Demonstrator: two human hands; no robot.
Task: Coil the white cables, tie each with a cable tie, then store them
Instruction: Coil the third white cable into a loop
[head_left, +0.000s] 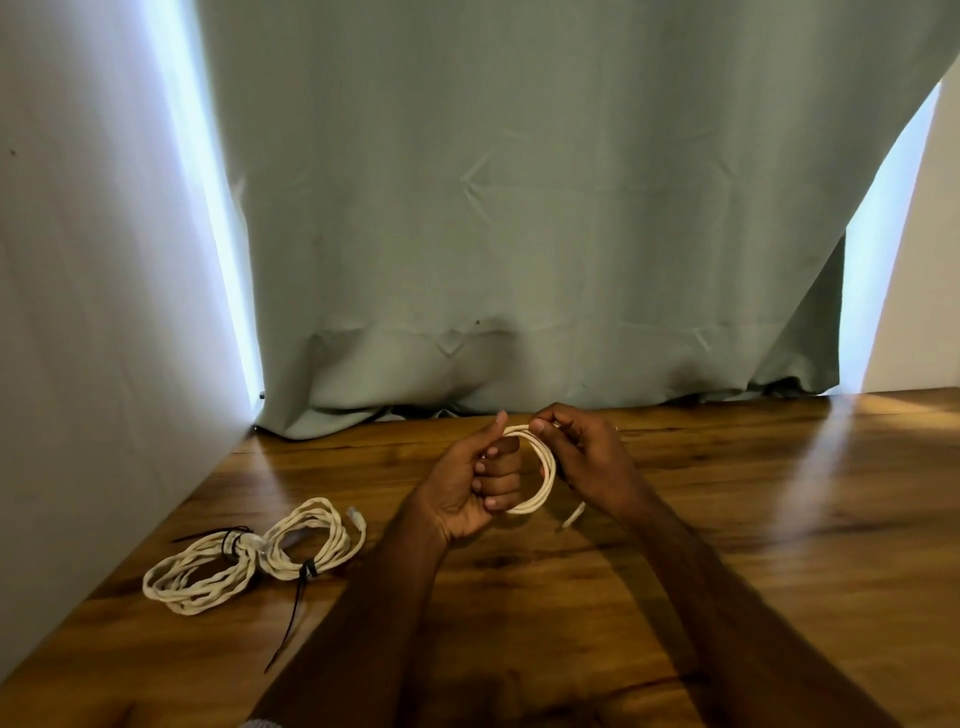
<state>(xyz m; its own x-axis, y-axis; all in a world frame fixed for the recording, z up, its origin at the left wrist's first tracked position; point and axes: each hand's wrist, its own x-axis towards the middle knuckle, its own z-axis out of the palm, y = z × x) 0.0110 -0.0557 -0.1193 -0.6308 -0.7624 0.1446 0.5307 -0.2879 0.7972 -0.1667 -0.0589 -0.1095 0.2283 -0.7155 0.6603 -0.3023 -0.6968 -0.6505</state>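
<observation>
White cable (543, 467) mid-coil at frame centre — left hand (480, 486) grips loops, right hand (587, 460) pinches them — next needs a tie.

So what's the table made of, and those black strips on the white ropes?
The table looks like wood with a glossy finish: brown grain lines, shiny window reflections. The black cable ties on the coiled cables seem thin, stiff plastic; their long tails stick out straight.

You are holding both arms out in front of you, reaching up from the bottom of the picture toward its middle. Your left hand (480, 480) is curling its fingers into a fist, thumb pointing up. Your right hand (584, 457) is pinching with its thumb and fingers, close beside the left.
</observation>
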